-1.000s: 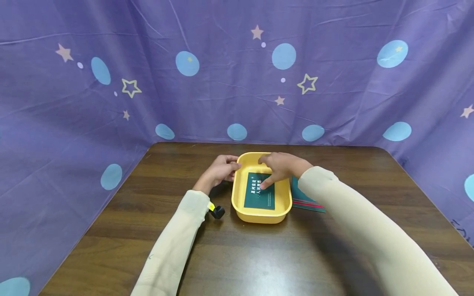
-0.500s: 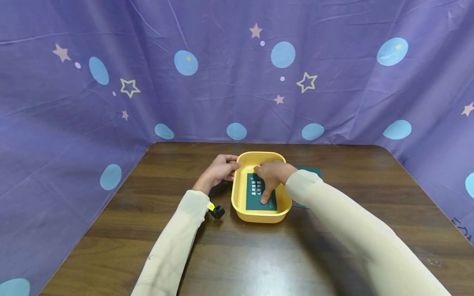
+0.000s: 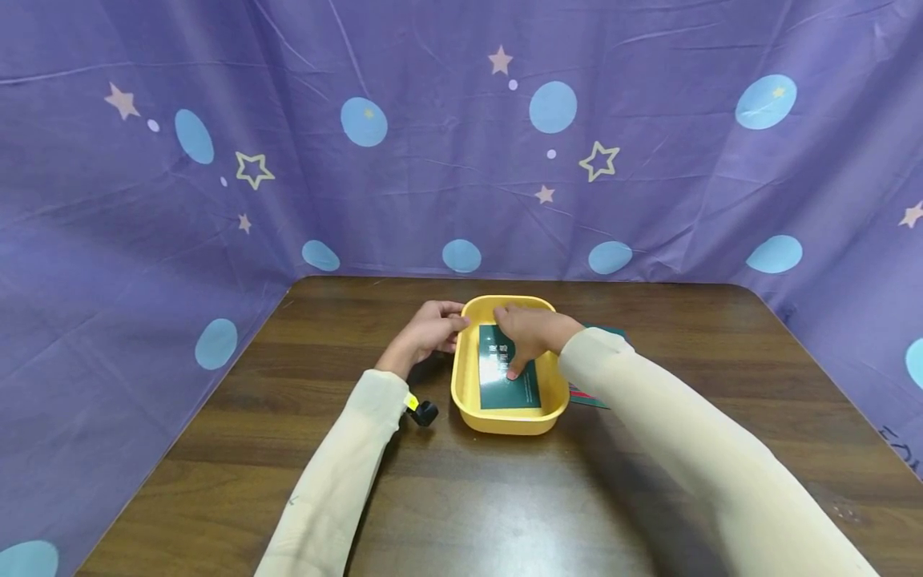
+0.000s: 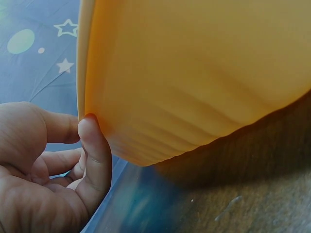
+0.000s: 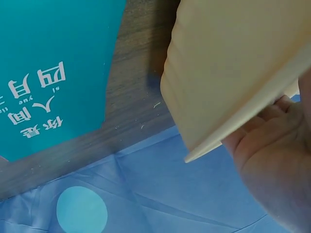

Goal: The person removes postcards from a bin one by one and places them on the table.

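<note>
A yellow plastic basin (image 3: 509, 425) stands on the wooden table. My left hand (image 3: 431, 327) is at its left rim; in the left wrist view the thumb and a finger pinch that rim (image 4: 87, 58). Inside the basin is a dark green book (image 3: 497, 394) with white lettering, its far end looking slightly raised. Reaching in from the right, my right hand (image 3: 532, 330) grips the book, thumb over the cover and fingers at the far edge. The basin wall (image 5: 233, 63) hides the fingertips in the right wrist view.
Partly under my right sleeve (image 3: 602, 353), green and red books (image 3: 590, 397) lie beside the basin. The top one shows a teal cover (image 5: 53, 87) with white characters. Behind the table (image 3: 360, 296) hangs a purple curtain (image 3: 433, 200) with stars.
My right hand has gone down into the basin and onto the book, whose far edge has shifted up and away. The left hand has stayed at the rim.
</note>
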`<state>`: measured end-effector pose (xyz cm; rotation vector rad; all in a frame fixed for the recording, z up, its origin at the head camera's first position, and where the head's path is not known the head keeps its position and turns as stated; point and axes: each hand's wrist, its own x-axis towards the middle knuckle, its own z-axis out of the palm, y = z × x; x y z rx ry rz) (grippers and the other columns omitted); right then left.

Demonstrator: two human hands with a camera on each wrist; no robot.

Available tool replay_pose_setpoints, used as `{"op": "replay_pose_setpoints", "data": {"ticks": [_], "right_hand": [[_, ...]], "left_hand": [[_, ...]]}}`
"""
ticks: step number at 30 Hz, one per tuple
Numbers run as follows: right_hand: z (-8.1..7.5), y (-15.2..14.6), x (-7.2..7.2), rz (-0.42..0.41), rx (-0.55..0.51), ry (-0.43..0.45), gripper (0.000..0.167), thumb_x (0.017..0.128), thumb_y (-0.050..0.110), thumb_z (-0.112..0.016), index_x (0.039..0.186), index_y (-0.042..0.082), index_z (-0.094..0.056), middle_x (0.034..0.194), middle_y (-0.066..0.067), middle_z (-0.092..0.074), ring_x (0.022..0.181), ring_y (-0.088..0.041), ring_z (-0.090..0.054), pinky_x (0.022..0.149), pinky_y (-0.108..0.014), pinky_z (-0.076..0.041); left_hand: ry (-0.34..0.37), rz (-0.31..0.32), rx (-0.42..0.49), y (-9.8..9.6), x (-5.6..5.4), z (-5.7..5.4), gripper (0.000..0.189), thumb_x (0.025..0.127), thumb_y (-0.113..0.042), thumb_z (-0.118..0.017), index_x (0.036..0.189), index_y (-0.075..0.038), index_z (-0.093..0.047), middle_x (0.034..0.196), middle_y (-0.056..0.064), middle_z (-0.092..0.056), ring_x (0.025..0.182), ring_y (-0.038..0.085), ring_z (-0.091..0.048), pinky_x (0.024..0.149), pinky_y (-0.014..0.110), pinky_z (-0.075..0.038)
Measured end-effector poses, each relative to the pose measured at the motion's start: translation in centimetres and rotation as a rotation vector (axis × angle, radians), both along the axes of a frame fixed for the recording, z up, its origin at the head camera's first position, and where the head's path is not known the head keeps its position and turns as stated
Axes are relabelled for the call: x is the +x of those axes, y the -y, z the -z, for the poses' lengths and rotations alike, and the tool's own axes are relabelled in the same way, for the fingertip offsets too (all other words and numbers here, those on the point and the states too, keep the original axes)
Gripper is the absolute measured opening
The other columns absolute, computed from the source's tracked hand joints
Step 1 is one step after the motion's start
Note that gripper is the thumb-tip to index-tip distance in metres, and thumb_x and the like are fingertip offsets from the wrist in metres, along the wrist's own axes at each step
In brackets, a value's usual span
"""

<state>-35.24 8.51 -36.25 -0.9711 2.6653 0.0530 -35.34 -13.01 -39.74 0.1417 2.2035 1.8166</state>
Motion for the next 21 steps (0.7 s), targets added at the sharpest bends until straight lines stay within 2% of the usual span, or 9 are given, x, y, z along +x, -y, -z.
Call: {"op": "replay_pose_setpoints", "data": {"ticks": [4,7,12,18,21], "right_hand": [[-0.5,-0.4,-0.2,-0.037,-0.063,0.031,0.082,0.081,0.039,-0.088,0.133,0.000,-0.038,0.114,-0.010,-0.059,0.111,-0.024,-0.058,0.106,-0.037,-0.048],[-1.1,-0.7,-0.3,-0.063,-0.105,0.040,0.065,0.088,0.028,-0.084,0.130,0.000,-0.043,0.110,-0.008,-0.059,0.105,-0.023,-0.058,0.100,-0.036,-0.051],[-2.5,-1.3,-0.3,-0.069,-0.182,0.081,0.036,0.100,0.011,-0.068,0.131,0.003,-0.053,0.119,-0.009,-0.062,0.106,-0.024,-0.058,0.098,-0.040,-0.051],[-3.9,-1.9,-0.1,-0.020,-0.292,0.178,0.030,0.101,-0.001,-0.056,0.130,0.007,-0.055,0.118,-0.010,-0.060,0.105,-0.027,-0.056,0.099,-0.041,-0.051],[-4.6,-2.2,0.3,0.008,-0.356,0.246,0.029,0.101,-0.004,-0.053,0.128,0.006,-0.054,0.123,-0.013,-0.059,0.114,-0.030,-0.055,0.103,-0.044,-0.049]], "left_hand": [[0.003,0.004,-0.001,0.0,0.1,0.0,0.038,0.102,-0.007,-0.060,0.138,0.003,-0.056,0.098,0.015,-0.062,0.065,0.014,-0.059,0.055,0.024,-0.058],[0.004,0.004,-0.001,-0.1,0.1,0.0,0.038,0.102,-0.007,-0.060,0.138,0.003,-0.056,0.097,0.014,-0.062,0.065,0.013,-0.058,0.055,0.023,-0.058],[0.001,-0.005,0.007,-0.1,0.0,0.1,0.037,0.101,-0.006,-0.060,0.137,0.004,-0.056,0.092,0.012,-0.062,0.064,0.013,-0.058,0.054,0.023,-0.058],[0.003,-0.010,0.009,-0.1,-0.1,0.1,0.038,0.101,-0.006,-0.061,0.137,0.004,-0.056,0.095,0.014,-0.063,0.065,0.013,-0.059,0.055,0.024,-0.059],[0.002,-0.009,0.010,-0.2,-0.2,0.1,0.037,0.101,-0.006,-0.061,0.136,0.004,-0.057,0.093,0.013,-0.063,0.063,0.013,-0.059,0.054,0.024,-0.058]]}}
